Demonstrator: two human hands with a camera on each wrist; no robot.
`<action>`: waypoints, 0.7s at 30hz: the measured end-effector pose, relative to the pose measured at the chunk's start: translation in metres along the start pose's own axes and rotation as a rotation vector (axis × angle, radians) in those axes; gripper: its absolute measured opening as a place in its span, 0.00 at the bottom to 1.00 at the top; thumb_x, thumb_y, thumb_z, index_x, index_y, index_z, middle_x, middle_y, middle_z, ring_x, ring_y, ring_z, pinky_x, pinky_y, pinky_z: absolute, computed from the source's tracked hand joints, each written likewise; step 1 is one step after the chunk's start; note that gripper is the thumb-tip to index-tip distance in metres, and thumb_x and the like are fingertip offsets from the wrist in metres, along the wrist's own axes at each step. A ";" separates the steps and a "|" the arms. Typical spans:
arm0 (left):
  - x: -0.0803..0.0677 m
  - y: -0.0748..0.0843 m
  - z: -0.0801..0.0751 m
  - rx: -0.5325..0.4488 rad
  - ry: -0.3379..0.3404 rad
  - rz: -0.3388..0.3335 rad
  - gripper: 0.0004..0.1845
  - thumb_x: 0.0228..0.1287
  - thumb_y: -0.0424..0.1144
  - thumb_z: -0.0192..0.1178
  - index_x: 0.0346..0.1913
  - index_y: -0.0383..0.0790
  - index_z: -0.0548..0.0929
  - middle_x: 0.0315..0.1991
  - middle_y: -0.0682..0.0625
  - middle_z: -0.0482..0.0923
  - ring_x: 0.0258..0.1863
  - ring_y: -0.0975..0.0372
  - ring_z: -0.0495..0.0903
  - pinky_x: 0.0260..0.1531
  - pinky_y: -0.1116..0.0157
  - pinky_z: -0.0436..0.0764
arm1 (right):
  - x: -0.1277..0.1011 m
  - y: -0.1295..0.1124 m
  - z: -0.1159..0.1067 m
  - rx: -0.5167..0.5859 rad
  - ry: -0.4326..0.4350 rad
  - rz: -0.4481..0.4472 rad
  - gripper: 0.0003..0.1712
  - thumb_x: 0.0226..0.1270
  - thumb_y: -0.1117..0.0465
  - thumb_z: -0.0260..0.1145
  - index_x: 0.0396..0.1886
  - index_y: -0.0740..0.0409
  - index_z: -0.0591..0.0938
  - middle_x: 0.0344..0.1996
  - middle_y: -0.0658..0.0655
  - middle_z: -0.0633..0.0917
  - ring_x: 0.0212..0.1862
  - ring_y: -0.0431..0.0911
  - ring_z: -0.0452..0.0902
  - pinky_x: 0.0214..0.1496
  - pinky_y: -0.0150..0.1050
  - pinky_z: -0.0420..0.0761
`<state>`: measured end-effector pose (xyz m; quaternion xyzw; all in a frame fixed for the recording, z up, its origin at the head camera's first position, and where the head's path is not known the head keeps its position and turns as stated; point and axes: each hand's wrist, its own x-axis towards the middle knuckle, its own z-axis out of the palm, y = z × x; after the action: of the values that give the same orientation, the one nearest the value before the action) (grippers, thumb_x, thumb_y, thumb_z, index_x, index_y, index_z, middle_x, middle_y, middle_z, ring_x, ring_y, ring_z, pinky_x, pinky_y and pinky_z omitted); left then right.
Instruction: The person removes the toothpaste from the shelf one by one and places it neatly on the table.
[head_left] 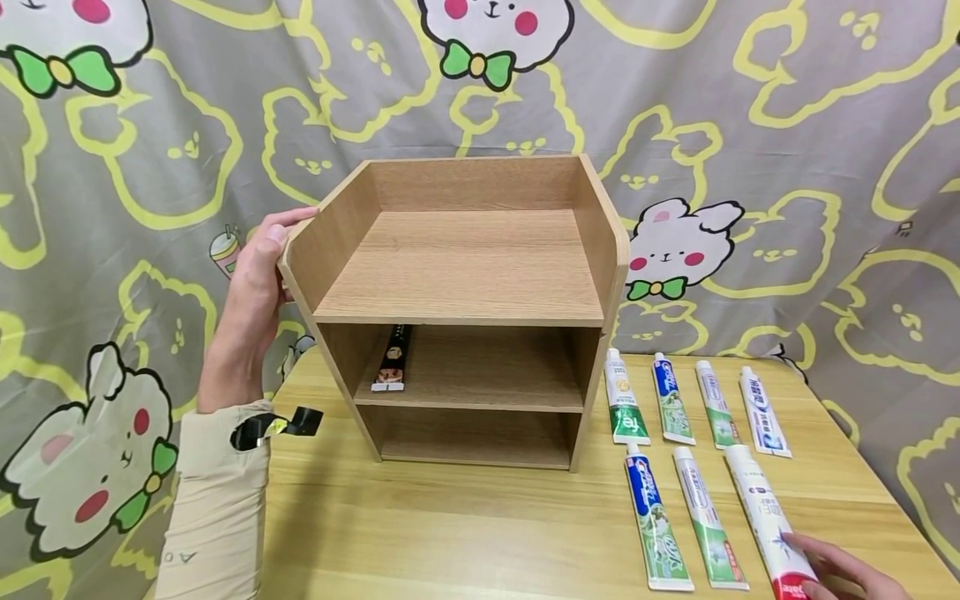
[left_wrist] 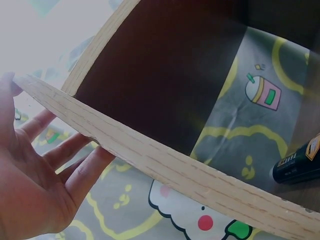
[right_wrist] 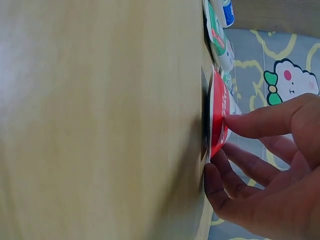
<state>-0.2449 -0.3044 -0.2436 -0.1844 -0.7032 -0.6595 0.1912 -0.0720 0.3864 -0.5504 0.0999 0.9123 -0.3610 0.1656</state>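
My left hand point(head_left: 251, 287) grips the upper left side panel of a small wooden shelf unit point(head_left: 465, 267). In the left wrist view the thumb lies at the panel's edge and the fingers point(left_wrist: 82, 172) reach along its outer face. At the lower right, my right hand point(head_left: 851, 571) pinches the red bottom end of a white toothpaste tube point(head_left: 761, 504), thumb on top and fingers at the far edge. The right wrist view shows this red end point(right_wrist: 220, 112) close over the tabletop. A black toothpaste tube point(head_left: 392, 360) lies at the left of the middle shelf.
Several other toothpaste tubes lie in two rows right of the shelf unit, among them a green-and-white one point(head_left: 626, 400) and a blue-and-green one point(head_left: 657, 521). A patterned curtain point(head_left: 847, 325) hangs behind the wooden table point(head_left: 450, 533).
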 end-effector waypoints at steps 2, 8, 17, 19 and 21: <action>0.000 0.000 0.000 -0.002 0.000 0.002 0.27 0.73 0.56 0.50 0.68 0.47 0.78 0.61 0.42 0.69 0.50 0.49 0.72 0.37 0.59 0.77 | -0.003 -0.004 0.000 -0.010 0.037 -0.025 0.38 0.69 0.50 0.71 0.70 0.68 0.72 0.59 0.75 0.79 0.51 0.60 0.82 0.44 0.45 0.84; 0.000 -0.001 0.000 -0.009 0.002 0.009 0.28 0.73 0.56 0.50 0.68 0.47 0.78 0.61 0.41 0.69 0.50 0.49 0.72 0.35 0.60 0.78 | -0.014 -0.030 0.004 0.063 0.282 -0.141 0.30 0.72 0.59 0.69 0.68 0.70 0.74 0.49 0.34 0.81 0.40 0.23 0.76 0.34 0.30 0.81; 0.001 -0.002 -0.001 -0.029 0.019 0.006 0.27 0.71 0.55 0.52 0.67 0.47 0.79 0.61 0.42 0.70 0.48 0.49 0.73 0.35 0.60 0.77 | -0.029 -0.087 0.022 0.143 0.461 -0.447 0.23 0.67 0.71 0.70 0.62 0.65 0.80 0.51 0.25 0.79 0.48 0.18 0.74 0.37 0.19 0.78; 0.001 -0.003 -0.001 -0.027 0.018 0.012 0.27 0.71 0.55 0.52 0.67 0.46 0.79 0.60 0.41 0.70 0.48 0.49 0.73 0.35 0.60 0.77 | -0.029 -0.096 0.025 0.151 0.461 -0.490 0.24 0.67 0.72 0.70 0.63 0.64 0.80 0.53 0.26 0.79 0.50 0.18 0.74 0.39 0.19 0.77; 0.002 -0.003 -0.001 -0.027 0.021 0.018 0.27 0.71 0.55 0.52 0.67 0.46 0.80 0.59 0.41 0.71 0.47 0.49 0.74 0.34 0.61 0.78 | -0.029 -0.105 0.027 0.157 0.454 -0.528 0.24 0.67 0.73 0.70 0.63 0.63 0.80 0.54 0.26 0.78 0.51 0.19 0.74 0.40 0.19 0.78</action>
<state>-0.2477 -0.3057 -0.2449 -0.1862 -0.6903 -0.6693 0.2021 -0.0704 0.2903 -0.4920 -0.0494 0.8896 -0.4291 -0.1484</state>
